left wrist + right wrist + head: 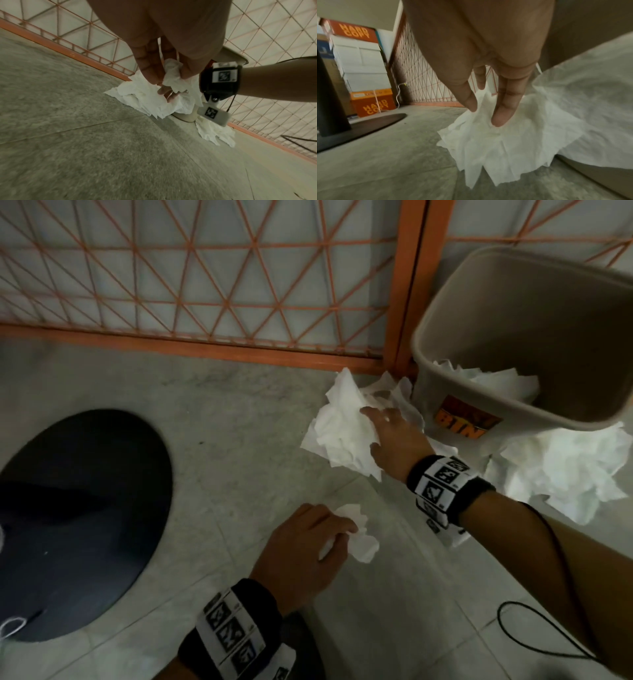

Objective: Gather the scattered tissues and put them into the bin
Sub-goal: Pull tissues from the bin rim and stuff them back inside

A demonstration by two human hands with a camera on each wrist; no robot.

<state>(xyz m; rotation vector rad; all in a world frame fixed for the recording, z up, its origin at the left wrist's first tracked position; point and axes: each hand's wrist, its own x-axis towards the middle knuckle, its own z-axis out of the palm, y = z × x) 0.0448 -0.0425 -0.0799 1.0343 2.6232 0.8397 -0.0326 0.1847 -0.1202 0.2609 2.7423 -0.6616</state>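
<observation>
A beige bin (513, 313) labelled BIN stands tilted by the orange screen, with several tissues (496, 381) inside. My left hand (342, 535) pinches a small crumpled tissue (363, 539) just above the floor; the left wrist view shows that tissue (173, 75) between its fingertips (150, 75). My right hand (370, 428) grips the top of a white tissue pile (339, 426) left of the bin. In the right wrist view, the pile (496, 142) bunches up between thumb and fingers (503, 112). More tissues (565, 470) lie on the floor in front of the bin.
A black round stand base (85, 525) covers the floor at left. The orange lattice screen (205, 285) closes the back. A black cable (548, 628) loops on the tiles at lower right. Orange HARD COPY boxes (371, 106) are stacked beyond the stand.
</observation>
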